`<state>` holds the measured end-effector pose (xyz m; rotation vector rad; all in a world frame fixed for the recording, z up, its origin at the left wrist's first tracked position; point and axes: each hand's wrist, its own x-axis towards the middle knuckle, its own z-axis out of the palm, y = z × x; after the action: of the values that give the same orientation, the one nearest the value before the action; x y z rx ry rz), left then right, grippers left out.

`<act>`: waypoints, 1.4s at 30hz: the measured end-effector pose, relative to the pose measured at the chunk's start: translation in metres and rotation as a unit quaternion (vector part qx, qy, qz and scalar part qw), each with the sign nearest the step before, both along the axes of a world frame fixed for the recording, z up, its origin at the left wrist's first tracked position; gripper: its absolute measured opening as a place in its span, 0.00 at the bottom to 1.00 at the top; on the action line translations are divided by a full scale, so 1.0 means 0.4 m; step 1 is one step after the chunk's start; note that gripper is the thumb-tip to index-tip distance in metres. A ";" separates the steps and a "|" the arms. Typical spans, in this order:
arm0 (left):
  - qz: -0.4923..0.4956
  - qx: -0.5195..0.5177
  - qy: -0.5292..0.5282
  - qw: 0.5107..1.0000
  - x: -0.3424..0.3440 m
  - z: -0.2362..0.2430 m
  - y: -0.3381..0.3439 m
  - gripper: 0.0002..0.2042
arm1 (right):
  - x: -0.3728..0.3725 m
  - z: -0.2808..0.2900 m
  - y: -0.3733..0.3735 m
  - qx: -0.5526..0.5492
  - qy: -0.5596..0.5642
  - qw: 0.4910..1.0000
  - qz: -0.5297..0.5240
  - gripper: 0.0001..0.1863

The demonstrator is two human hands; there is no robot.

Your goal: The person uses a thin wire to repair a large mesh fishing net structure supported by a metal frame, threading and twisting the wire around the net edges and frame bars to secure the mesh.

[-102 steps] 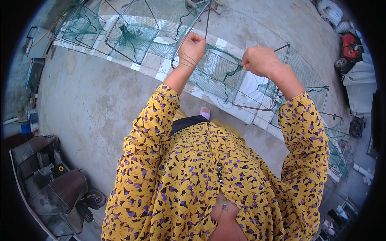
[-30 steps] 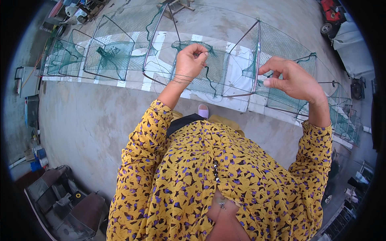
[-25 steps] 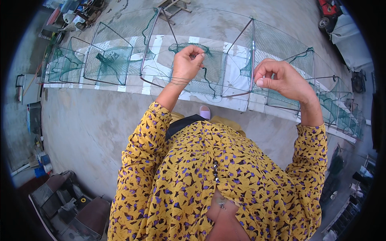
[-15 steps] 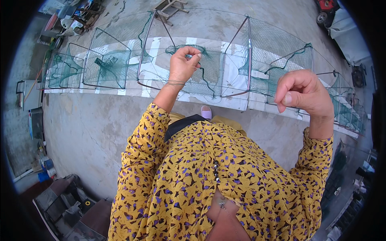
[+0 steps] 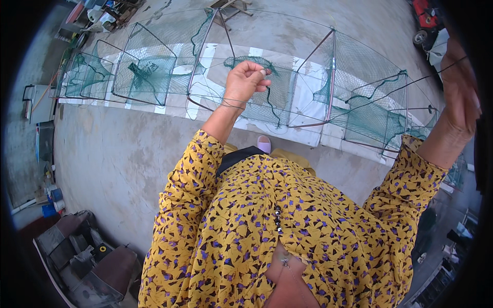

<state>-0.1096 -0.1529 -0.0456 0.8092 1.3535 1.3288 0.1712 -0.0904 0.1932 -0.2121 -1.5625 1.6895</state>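
A long net trap of green mesh (image 5: 359, 64) on dark rectangular frames stretches across in front of me. My left hand (image 5: 248, 81) is closed in a pinch over its middle section, beside a bunched green mesh opening. What lies between those fingertips is too small to make out. Thin strands cross near the left wrist. Far out to the right, my right hand (image 5: 458, 95) is raised, bent at the wrist and blurred. A dark thread (image 5: 398, 84) slants from the right hand down leftward over the trap, and the fingers look closed on it.
White strips and sheets (image 5: 308, 131) lie on the concrete floor (image 5: 118, 138) under the trap. A wooden stool (image 5: 233, 11) stands beyond it. A red wheeled machine (image 5: 425, 18) is at the far right. A dark padded seat (image 5: 97, 262) sits at the lower left.
My right hand has swung outward and up to the right, and the dark thread now shows stretched across. My left hand stays pinched over the mesh. The whole view has shifted slightly.
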 end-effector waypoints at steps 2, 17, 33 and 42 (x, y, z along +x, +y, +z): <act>-0.004 -0.007 -0.056 0.998 0.008 0.003 0.003 0.03 | -0.070 -0.034 0.029 0.081 -0.089 0.990 -0.070 0.10; 0.044 -0.018 -0.224 0.973 0.008 -0.019 0.000 0.02 | -0.381 -0.397 0.071 0.147 -0.612 0.777 -0.012 0.06; 0.044 -0.017 -0.257 0.965 0.015 -0.018 -0.002 0.02 | -0.391 -0.396 0.067 0.147 -0.687 0.711 0.032 0.08; 0.049 -0.017 -0.248 0.967 0.019 -0.029 -0.002 0.02 | -0.388 -0.412 0.069 0.160 -0.693 0.703 0.024 0.08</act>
<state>-0.1019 -0.1536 -0.0571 0.3502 1.0200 1.4597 0.0162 -0.0628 0.0286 -1.5406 -2.8618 1.1228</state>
